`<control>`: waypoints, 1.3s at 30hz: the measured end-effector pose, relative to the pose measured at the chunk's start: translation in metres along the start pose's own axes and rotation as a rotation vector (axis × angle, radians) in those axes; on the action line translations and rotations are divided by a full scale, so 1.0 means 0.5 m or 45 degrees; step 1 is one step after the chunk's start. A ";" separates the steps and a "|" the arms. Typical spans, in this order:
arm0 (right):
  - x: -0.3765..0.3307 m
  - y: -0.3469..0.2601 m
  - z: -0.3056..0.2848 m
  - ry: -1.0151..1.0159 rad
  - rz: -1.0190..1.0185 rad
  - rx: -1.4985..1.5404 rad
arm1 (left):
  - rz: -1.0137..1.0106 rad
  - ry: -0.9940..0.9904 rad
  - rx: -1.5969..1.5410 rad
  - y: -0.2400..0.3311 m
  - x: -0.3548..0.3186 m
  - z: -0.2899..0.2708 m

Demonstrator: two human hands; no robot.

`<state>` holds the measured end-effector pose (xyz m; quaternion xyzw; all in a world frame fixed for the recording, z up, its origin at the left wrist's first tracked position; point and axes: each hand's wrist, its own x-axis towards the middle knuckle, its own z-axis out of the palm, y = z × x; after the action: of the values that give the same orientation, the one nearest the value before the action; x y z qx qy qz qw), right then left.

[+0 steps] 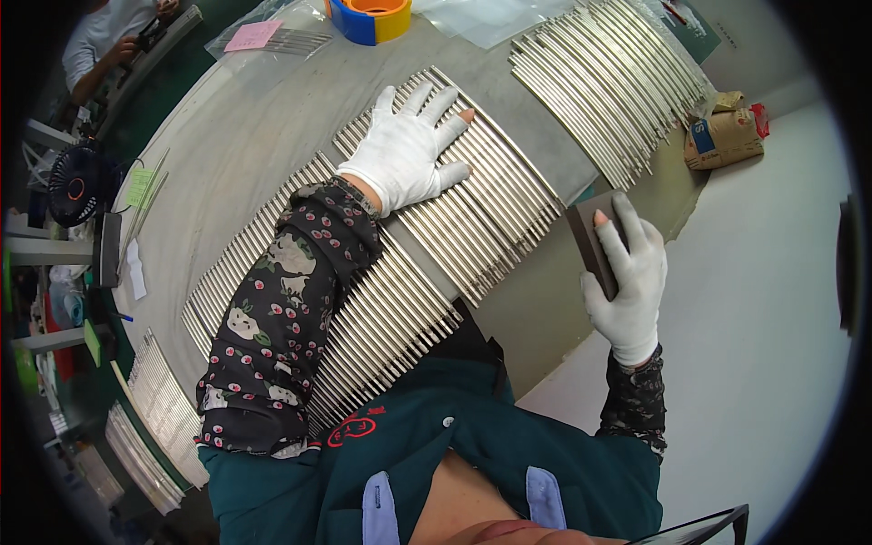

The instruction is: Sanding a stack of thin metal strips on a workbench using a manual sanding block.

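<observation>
My left hand (pixel 401 153), in a white glove with bare fingertips showing, lies flat with spread fingers on a row of thin shiny metal rods (pixel 504 204). The rods lie side by side on the grey table. A second row of rods (pixel 386 331) lies nearer to me, partly hidden under my left sleeve. To the right, beyond the rod ends, my right hand (pixel 633 289), also white-gloved, is closed around a flat dark brown block (pixel 592 238). The block is held beside the table edge, apart from the rods.
Another row of rods (pixel 609 86) lies at the far right, by a brown paper package (pixel 727 141). A blue and yellow ring-shaped roll (pixel 354 25) and a bag with a pink label (pixel 252 36) sit at the back. A black fan (pixel 77 184) stands left; a person (pixel 104 45) is beyond.
</observation>
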<state>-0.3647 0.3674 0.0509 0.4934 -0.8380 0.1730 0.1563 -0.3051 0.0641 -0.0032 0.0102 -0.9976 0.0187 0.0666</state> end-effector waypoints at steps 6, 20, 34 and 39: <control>-0.018 -0.003 0.007 -0.093 0.007 -0.054 | 0.037 -0.020 0.008 -0.011 -0.022 0.003; 0.026 -0.014 0.034 -0.182 -0.094 -0.046 | 0.007 -0.078 0.004 -0.008 -0.005 -0.003; 0.111 -0.019 0.087 -0.219 -0.287 -0.031 | 0.032 -0.031 -0.047 -0.007 0.005 0.004; 0.069 -0.004 0.036 -0.381 -0.338 -0.096 | 0.018 -0.091 -0.022 -0.001 0.002 -0.008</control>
<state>-0.3805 0.3320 0.0499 0.6135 -0.7854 0.0440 0.0697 -0.3055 0.0635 0.0011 0.0034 -0.9995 0.0104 0.0307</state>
